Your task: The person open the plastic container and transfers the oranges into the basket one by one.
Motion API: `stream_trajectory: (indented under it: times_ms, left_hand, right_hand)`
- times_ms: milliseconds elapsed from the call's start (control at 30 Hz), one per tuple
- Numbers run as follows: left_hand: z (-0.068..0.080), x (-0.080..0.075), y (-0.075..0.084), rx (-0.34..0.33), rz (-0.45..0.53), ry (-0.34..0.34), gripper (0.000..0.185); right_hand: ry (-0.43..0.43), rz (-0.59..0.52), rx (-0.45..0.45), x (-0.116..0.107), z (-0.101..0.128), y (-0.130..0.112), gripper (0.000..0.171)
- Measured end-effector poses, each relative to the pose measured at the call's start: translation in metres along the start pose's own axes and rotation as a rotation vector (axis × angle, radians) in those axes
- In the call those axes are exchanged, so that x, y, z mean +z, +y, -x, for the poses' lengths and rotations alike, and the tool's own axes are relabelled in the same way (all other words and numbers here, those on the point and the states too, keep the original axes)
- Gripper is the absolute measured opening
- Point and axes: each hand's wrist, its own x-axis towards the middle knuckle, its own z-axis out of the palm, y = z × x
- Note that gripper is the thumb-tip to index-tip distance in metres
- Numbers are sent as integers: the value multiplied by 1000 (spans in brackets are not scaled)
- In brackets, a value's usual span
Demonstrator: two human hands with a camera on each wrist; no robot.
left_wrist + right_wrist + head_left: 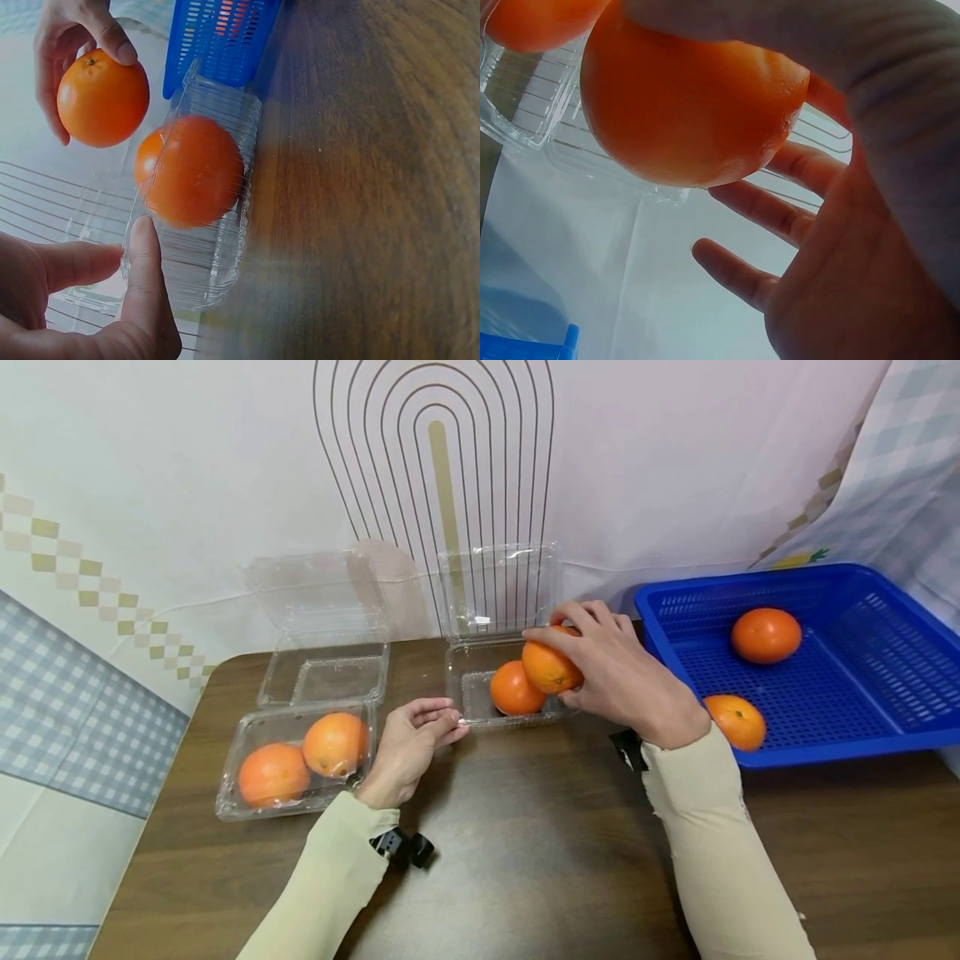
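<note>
My right hand grips an orange between thumb and fingers, above the right-hand clear plastic container. In the left wrist view, the held orange hangs apart from the container, its stem spot showing. Another orange sits inside that container, partly covered by the held one in the head view. My left hand pinches the container's near left rim, thumb and finger on either side of the wall. The container's lid stands raised at the back against the wall cloth.
A second clear container with two oranges stands at the left, its hinged lid side tilted back. At the right is a blue plastic basket holding two more oranges. All stand on a brown wooden table against a cloth-covered wall.
</note>
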Motion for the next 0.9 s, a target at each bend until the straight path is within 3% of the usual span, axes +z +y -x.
stream_trajectory:
  times_ms: [667,900]
  left_hand:
    - [2,2,-1,2,-2,1,35]
    - [1,1,-2,9,-9,1,34]
  right_hand:
    - [-18,-20,40,2,16,3,75]
    - [12,-29,35,3,19,6,74]
